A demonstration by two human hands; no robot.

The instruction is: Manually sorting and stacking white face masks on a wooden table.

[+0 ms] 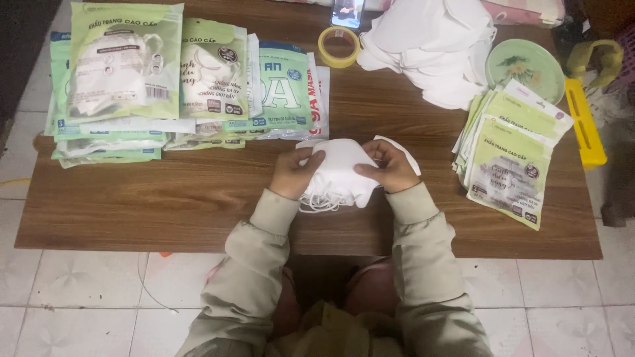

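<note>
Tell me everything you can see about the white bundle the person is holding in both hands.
The white masks form a small stack of soft, cloth-like pieces, folded flat and curved at the top. Thin white ear loops hang from the lower left edge. The left hand grips the left side and the right hand grips the right, thumbs on the front. The stack is held just above the wooden table, near its front middle; whether it touches the wood cannot be told.

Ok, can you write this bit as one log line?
left hand: holds white masks | right hand: holds same masks | place: above wooden table | nearby: green packets
</note>
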